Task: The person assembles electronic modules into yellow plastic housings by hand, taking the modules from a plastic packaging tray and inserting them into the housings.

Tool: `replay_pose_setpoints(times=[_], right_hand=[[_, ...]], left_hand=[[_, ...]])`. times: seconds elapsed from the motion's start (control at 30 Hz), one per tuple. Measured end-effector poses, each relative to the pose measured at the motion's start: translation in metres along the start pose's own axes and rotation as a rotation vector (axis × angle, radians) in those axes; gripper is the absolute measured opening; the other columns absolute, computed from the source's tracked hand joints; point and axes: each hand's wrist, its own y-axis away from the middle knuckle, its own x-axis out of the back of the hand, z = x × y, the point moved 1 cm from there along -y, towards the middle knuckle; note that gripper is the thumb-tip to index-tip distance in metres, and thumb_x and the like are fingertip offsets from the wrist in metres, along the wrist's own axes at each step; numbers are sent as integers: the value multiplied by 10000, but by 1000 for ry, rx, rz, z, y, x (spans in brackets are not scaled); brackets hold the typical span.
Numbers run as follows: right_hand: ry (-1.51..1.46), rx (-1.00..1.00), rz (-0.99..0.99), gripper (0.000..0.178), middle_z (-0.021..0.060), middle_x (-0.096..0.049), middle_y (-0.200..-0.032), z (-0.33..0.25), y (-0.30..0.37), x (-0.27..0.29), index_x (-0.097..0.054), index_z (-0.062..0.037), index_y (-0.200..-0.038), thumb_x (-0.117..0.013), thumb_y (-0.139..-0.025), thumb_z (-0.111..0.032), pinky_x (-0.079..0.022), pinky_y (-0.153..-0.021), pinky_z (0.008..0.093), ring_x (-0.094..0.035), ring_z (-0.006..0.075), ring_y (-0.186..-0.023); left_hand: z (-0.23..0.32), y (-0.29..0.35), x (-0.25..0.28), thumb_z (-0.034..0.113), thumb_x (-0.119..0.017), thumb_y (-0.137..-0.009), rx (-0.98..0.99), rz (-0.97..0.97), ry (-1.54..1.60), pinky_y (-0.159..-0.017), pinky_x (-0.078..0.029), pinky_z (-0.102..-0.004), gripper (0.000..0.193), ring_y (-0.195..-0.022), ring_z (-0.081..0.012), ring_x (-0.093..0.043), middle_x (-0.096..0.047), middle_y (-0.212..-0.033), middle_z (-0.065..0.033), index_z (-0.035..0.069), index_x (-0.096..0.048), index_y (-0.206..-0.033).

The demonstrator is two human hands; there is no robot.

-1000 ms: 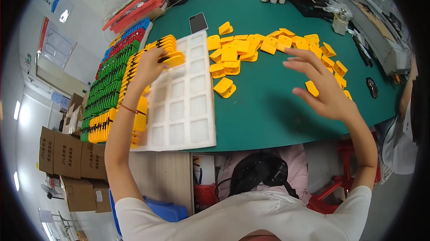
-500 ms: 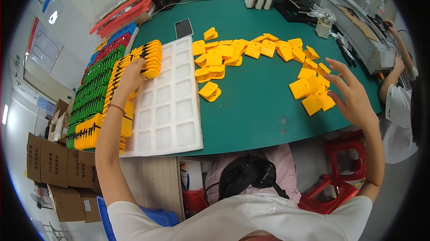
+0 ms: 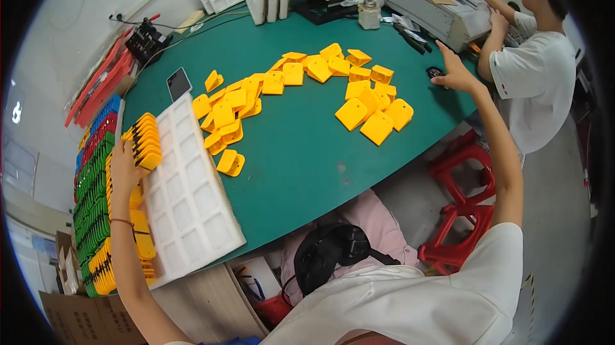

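Observation:
My left hand (image 3: 124, 169) is at a row of yellow plastic clips (image 3: 146, 140) with black parts, standing along the left of a white gridded tray (image 3: 186, 197). Its fingers are bent against the row and seem closed on a clip, though the fingertips are partly hidden. At the right of the green table, my right hand (image 3: 460, 76) is stretched out with thumb and fingers apart. Close by its thumb lies a small black object (image 3: 435, 73), too small to name. Loose yellow clips (image 3: 293, 74) lie in an arc between the hands.
Rows of green clips (image 3: 93, 197) fill the tray's far left side. A phone (image 3: 179, 83) lies behind the tray. A glass bottle (image 3: 369, 13) and black-handled tools (image 3: 413, 39) are at the back right. Another person (image 3: 532, 69) works beside a grey machine. Red stools (image 3: 458, 236) stand below.
The view has swung to the right. My right hand has left the edge of the loose clips and reached farther right, beside the black object. My left hand stays at the yellow row.

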Motion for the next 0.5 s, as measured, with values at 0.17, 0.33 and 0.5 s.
replay_pose_setpoints(times=[0.17, 0.33, 0.5], right_hand=[[49, -309, -14, 943, 289, -472, -1239, 26, 0, -31, -213, -32, -1404, -752, -691, -334, -379, -970, 446, -475, 422, -1139], [155, -278, 138, 764, 254, -572, -1096, -18, -10, -32, -336, -3, -1323, -727, -715, -249, -463, -860, 414, -570, 392, -1012], [-120, 282, 292, 642, 189, -539, -1161, -196, -13, -7, -381, -62, -1324, -681, -761, -128, -429, -916, 393, -531, 348, -1041]], left_hand=[[21, -2, 24, -12, -774, -496, 7, -73, -58, -962, -402, -381, 712, -1153, -332, -440, -445, -1267, -129, 17, -490, -1148], [109, -24, 45, 12, -676, -696, -280, 135, 308, -979, -377, -396, 428, -1167, -357, -441, -479, -1246, -160, 25, -524, -1095], [205, -18, 32, 274, -435, -963, -36, -343, 1424, -801, -501, -321, 329, -916, -233, -622, -576, -1125, -133, -1, -504, -1129]])
